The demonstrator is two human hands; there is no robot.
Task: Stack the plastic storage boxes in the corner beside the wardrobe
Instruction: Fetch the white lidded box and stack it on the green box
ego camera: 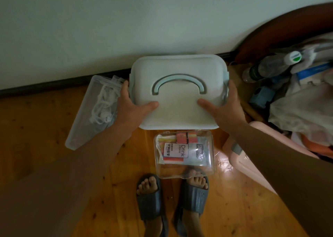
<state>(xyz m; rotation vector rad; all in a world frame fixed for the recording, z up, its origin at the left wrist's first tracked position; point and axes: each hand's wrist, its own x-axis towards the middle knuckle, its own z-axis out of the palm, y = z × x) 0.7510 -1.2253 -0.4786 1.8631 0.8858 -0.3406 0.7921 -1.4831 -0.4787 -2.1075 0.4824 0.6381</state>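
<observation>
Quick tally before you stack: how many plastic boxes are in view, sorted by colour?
Pale blue-green lidded box with handle, held by left hand and right hand: 1
Clear boxes: 2, long clear box and small clear box holding drink straws
Pink container, partly hidden: 1
Total: 4

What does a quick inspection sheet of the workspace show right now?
Surface: wooden floor, wall behind.
Job's things: light-blue lidded box, handle flat; clear box of drink straws; long clear box at left.
Clutter: bottle, bags, pink container at right.
Grippers: left hand and right hand grip the blue box's sides.
Cables: white cords inside the long box.
Surroundings: slippered feet below.
</observation>
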